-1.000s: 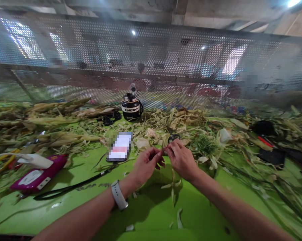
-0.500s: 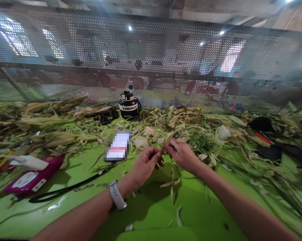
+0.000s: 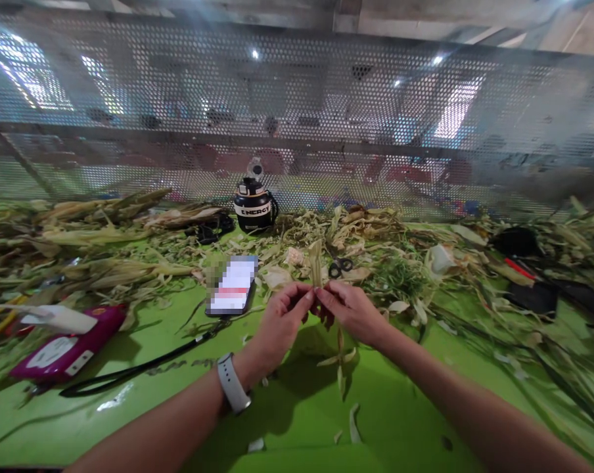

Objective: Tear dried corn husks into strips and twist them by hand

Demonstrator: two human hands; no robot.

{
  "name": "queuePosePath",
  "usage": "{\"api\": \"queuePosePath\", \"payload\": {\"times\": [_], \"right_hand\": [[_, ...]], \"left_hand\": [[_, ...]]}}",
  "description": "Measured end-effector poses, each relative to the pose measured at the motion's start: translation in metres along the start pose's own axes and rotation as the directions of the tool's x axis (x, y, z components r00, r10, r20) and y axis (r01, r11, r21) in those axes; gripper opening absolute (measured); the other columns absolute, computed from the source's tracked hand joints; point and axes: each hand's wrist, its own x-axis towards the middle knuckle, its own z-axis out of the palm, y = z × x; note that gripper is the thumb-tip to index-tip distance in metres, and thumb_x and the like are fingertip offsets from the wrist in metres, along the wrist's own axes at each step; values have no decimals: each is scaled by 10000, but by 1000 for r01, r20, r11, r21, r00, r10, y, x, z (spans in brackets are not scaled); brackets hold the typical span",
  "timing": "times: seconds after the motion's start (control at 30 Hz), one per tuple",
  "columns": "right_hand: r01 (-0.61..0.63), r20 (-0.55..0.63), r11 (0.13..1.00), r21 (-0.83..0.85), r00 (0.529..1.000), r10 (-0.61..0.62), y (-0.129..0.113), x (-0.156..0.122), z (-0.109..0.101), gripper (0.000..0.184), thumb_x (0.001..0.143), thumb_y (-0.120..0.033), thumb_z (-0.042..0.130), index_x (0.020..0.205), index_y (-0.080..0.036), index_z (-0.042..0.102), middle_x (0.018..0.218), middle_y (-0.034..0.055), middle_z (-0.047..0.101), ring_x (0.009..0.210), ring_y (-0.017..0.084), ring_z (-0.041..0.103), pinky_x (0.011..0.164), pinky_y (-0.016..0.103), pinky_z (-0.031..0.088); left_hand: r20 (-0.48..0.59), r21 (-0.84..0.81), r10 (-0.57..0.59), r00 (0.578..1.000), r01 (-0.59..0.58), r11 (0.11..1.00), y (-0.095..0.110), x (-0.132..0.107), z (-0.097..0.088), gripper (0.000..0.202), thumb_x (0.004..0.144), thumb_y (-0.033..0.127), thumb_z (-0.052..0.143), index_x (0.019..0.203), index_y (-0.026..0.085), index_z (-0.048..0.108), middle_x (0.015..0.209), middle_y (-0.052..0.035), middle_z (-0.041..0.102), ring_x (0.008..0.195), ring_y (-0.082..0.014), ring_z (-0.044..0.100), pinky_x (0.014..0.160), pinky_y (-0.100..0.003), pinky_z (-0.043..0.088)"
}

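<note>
while the two hands meet above the green table (image 3: 297, 433), a strip of husk (image 3: 316, 264) stands up between them, its lower end pinched and its upper end fanned out past the fingertips. the left hand (image 3: 286, 318) closes thumb and forefinger on the strip's base from one side; the right hand (image 3: 352, 313) does the same from the other, so the two thumbs nearly meet at the bottom of the strip. the remaining fingers curl underneath, and whether they also touch the husk cannot be told.

half a second ago the right hand sat slightly higher, and the strip leaned toward it, mostly covered by its fingers; now more of the strip shows, and it is close to upright. the black handles of the scissors (image 3: 340, 267), partly hidden by that hand before, are now in plain sight just beyond it.

below the right hand is a cross-shaped piece of husk (image 3: 340, 360), much as it was. the phone (image 3: 234, 285) lies beyond the left hand, and the bottle (image 3: 254, 209) stands farther back, its lid up, as before.
</note>
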Motion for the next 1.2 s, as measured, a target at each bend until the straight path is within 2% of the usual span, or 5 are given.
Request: {"api": "queuePosePath", "payload": {"times": [0.13, 0.6, 0.97, 1.1, 1.2], "right_hand": [[-54, -60, 986, 161, 996, 64, 8, 0, 10, 359, 865, -499, 468, 698, -185, 516, 565, -23, 530, 464, 113, 525, 443, 223, 458], [154, -125, 950, -273, 973, -194, 4, -2, -2, 315, 894, -342, 425, 625, -186, 476, 561, -26, 445, 537, 106, 407, 509, 224, 323], [91, -161, 985, -146, 980, -114, 5, 0, -3, 373, 912, -409, 391, 611, -195, 446, 526, -43, 389, 496, 100, 380, 480, 222, 324], [197, -275, 941, -274, 922, -273, 6, -1, -11, 195, 884, -373, 486, 817, -196, 530, 618, -22, 487, 542, 113, 457, 512, 228, 379], [314, -211, 882, -350, 891, -401, 8, -1, -13, 150, 873, -327, 524, 952, -205, 563, 732, 10, 552, 623, 130, 519, 569, 241, 427]], "left_hand": [[-12, -33, 3, 1000, -3, 999, -1, 1, 1, 181, 719, 304, 670, 817, 156, 642, 730, 0, 619, 654, -104, 512, 614, -215, 422], [66, -150, -88, 994, 97, 984, -2, 3, -1, 177, 701, 281, 692, 812, 159, 628, 764, -6, 623, 639, -90, 530, 560, -193, 418], [51, -342, -152, 987, 161, 926, -1, 6, -1, 194, 603, 205, 762, 753, 132, 662, 716, -9, 634, 625, -80, 546, 538, -174, 412], [53, -454, -200, 978, 202, 868, 0, 8, -3, 194, 588, 168, 773, 747, 131, 668, 700, -1, 629, 632, -75, 570, 547, -164, 419], [72, -488, -227, 971, 233, 841, 0, 8, -4, 182, 584, 151, 771, 731, 128, 668, 697, -3, 629, 613, -71, 566, 539, -166, 422]]}}
